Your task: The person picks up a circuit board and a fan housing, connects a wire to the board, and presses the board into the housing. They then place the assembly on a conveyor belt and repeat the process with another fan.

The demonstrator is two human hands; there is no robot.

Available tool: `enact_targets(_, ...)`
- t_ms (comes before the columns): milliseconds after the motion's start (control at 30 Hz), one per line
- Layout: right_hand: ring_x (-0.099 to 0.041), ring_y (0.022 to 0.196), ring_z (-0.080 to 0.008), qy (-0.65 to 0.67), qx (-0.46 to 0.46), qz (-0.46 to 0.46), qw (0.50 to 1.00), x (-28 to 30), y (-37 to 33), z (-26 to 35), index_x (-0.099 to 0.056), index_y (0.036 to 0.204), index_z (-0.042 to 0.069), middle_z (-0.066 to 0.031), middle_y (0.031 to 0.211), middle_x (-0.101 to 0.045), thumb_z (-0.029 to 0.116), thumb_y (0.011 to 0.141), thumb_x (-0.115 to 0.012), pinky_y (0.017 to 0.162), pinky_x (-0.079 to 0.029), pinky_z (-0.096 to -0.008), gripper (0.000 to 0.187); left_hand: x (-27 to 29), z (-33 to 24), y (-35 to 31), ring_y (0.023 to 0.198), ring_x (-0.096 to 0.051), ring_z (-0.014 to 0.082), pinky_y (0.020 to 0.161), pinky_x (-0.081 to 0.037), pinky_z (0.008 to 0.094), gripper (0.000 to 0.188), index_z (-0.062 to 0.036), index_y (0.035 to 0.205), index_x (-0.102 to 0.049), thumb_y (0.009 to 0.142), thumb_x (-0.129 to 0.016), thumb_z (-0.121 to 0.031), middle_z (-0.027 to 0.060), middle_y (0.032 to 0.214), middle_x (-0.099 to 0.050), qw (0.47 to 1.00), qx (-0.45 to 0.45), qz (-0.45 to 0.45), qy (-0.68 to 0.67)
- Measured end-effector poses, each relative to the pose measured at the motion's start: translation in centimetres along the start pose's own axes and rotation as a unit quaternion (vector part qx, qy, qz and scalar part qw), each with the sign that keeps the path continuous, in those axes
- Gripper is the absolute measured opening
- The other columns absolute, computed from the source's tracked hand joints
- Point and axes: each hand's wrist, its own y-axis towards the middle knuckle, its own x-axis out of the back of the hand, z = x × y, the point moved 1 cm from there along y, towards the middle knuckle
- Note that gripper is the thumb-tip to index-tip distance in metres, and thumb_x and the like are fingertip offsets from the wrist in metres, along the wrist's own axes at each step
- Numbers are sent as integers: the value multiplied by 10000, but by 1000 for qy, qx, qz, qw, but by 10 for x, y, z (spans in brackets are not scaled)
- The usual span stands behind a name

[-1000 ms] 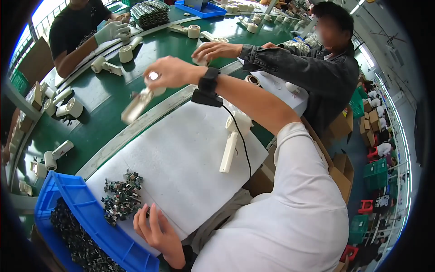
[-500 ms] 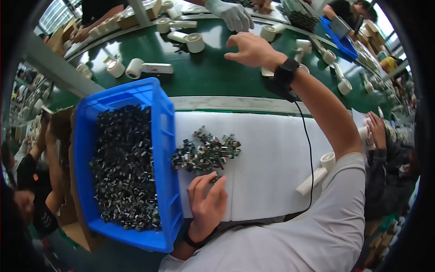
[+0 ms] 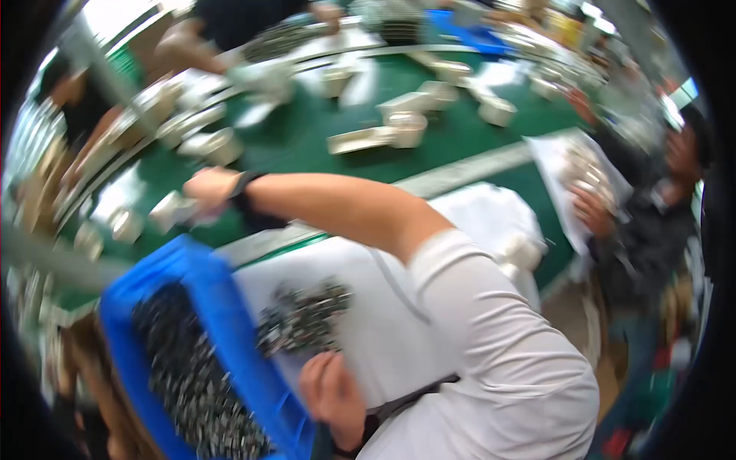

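Observation:
My right hand (image 3: 211, 192) reaches across to the far left over the green belt, its fingers closed round a white plastic housing (image 3: 165, 213) with a round end. Motion blurs the grip. Close to me, my left hand (image 3: 335, 395) is curled at the near edge of a pile of small circuit boards (image 3: 305, 314) with metal parts. Whatever its fingers hold is hidden. The pile lies on a white sheet (image 3: 387, 349). To its left stands a blue bin (image 3: 244, 326) filled with many similar small boards (image 3: 188, 364).
More white housings (image 3: 405, 129) with handles lie along the green belt (image 3: 299, 153). A grey post (image 3: 65, 257) rises at the left. Co-workers sit across the belt and at the right, where a person's hand (image 3: 592, 211) is over white parts. A black cable crosses the sheet.
The view has swung to the right. My right hand has moved left along the belt and closed on a housing. My left hand has curled in beside the pile.

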Motion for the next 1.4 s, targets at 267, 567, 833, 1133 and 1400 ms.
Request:
enact_targets(267,-731,825,-134,392,-239,49,887,137,-288,22,-741,1082,-65,-101,907,-753,194,892,-665,753,-569,-293,330,-1,4,3,1021,-658,377,892,-542,472,324,-11,1052,-717,803,-601,159,178,1070,-659,998,-17,45,-47)
enact_targets(567,-682,899,-108,578,-425,-97,690,68,-502,171,-624,1263,-58,-74,1065,-704,278,1039,-629,779,-574,-269,403,3,1,-10,1139,-635,385,958,-568,434,304,16,1053,-695,842,-558,186,211,1216,-640,993,-63,64,-75)
enact_targets(833,-677,853,-110,509,-452,-174,711,38,-509,171,-644,1213,-65,-82,1005,-709,237,1040,-622,773,-577,-272,349,7,6,-9,1157,-636,405,968,-557,461,346,2,1068,-692,813,-563,198,215,1240,-649,988,-128,69,-54)
enact_targets(1133,-683,794,-106,519,-473,-190,686,44,-518,169,-663,1142,-63,-74,918,-727,215,1022,-651,706,-576,-276,303,-5,-18,-2,1101,-659,379,945,-547,446,312,-12,1050,-730,772,-677,120,172,1143,-697,942,-134,280,-130)
enact_targets(1400,-624,551,-111,290,-466,6,836,43,-494,178,-695,1038,6,-67,771,-693,150,956,-728,506,-484,-269,169,13,-18,4,1031,-655,347,868,-540,416,341,-35,1076,-757,745,-816,18,133,1086,-705,941,-137,305,-46)
